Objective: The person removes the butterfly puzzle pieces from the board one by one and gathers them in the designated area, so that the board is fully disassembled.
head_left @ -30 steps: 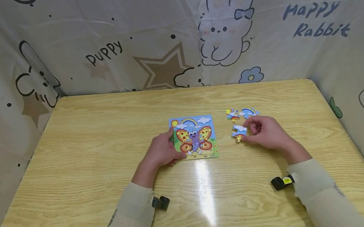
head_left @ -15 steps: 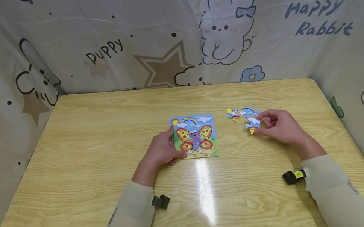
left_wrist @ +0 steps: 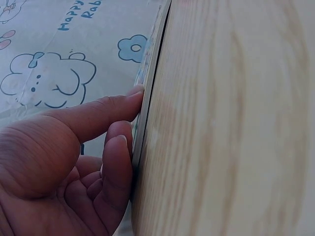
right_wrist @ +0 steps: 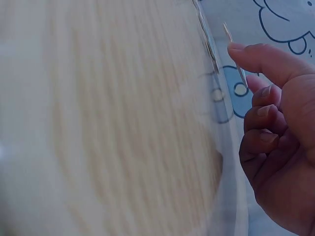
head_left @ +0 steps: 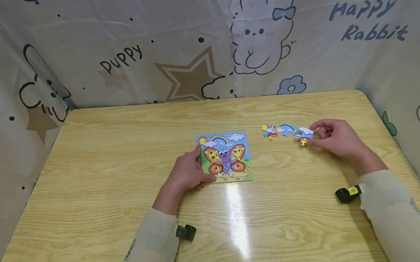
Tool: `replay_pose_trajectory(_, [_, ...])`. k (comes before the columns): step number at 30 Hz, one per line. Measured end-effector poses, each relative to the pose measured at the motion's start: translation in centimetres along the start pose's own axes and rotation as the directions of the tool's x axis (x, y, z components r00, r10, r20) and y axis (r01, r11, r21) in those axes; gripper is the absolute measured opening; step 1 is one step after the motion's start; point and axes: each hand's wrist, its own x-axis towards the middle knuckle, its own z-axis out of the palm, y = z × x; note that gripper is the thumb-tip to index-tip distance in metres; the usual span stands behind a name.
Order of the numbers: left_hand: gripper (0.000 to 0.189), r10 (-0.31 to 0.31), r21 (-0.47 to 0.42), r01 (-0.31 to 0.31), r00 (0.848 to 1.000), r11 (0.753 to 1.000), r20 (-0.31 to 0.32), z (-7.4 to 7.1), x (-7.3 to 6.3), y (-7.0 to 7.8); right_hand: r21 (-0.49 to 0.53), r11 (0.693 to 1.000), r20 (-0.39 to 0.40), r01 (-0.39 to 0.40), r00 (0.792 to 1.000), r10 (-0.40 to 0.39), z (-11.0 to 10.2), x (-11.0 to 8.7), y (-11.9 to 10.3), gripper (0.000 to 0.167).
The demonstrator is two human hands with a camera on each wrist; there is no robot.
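Observation:
A square butterfly jigsaw puzzle (head_left: 227,157) lies flat on the wooden table (head_left: 117,142). My left hand (head_left: 186,172) holds its left side, the thumb over the lower left corner and a finger along the upper left edge. In the left wrist view, the thumb (left_wrist: 115,108) presses on the puzzle's thin edge. To the right, my right hand (head_left: 338,138) pinches a puzzle piece (head_left: 305,133) with blue sky, white cloud and orange. The right wrist view has this piece (right_wrist: 235,56) edge-on between thumb and finger, raised off the table.
Two loose puzzle pieces lie near the held one: a sun piece (head_left: 268,131) and a rainbow piece (head_left: 286,128). A patterned cloth (head_left: 182,34) stands along the table's back and sides.
My right hand has moved right and slightly away from me with the puzzle piece, from below the loose pieces to their right. The left hand and puzzle have stayed put.

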Motion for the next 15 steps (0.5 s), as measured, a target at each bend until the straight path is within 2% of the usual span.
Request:
replay_pose_trajectory(6, [0.11, 0.001, 0.001, -0.001, 1.0, 1.0, 0.0, 0.1, 0.1, -0.1, -0.034, 0.998, -0.02, -0.055, 0.998, 0.054, -0.8, 0.3, 1.0, 0.046])
replay_pose_trajectory(15, [0.109, -0.008, -0.005, 0.008, 1.0, 1.0, -0.002, 0.0, -0.1, 0.1, -0.059, 0.997, -0.012, -0.053, 0.999, 0.052, -1.3, 0.7, 1.7, 0.047])
